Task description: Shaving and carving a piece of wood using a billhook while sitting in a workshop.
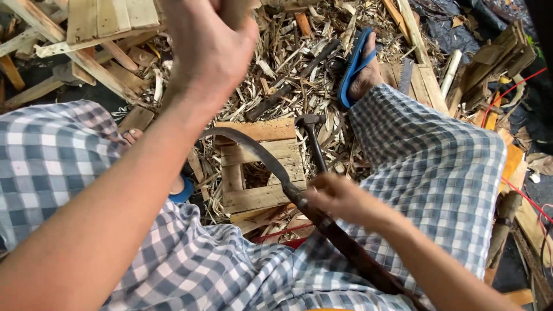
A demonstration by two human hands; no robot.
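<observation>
Hands: two. The left hand point(207, 46) is raised at 12 o'clock, fingers curled round a pale wooden piece point(235, 10) that runs out of the top edge. The right hand point(340, 198) sits at 4 o'clock of centre, fingers pinched narrow at the curved knife point(271, 158); whether it truly grips the tool I cannot tell.
Curved knife: one. Its long axis runs from the dark handle at 5 o'clock up to the hooked blade tip at 10 o'clock, lying across the pallet block point(259, 167).
Hammer: one point(314, 138), head toward 12 o'clock, handle running down to 6 o'clock, just beside the knife.
Pallet block: one, slatted, at centre between the knees.
Feet: two, each with a blue sandal point(354, 63); the left one is mostly hidden.
Ground: wood shavings point(299, 52) scattered thickly, with loose planks point(86, 34) at 10 o'clock.
</observation>
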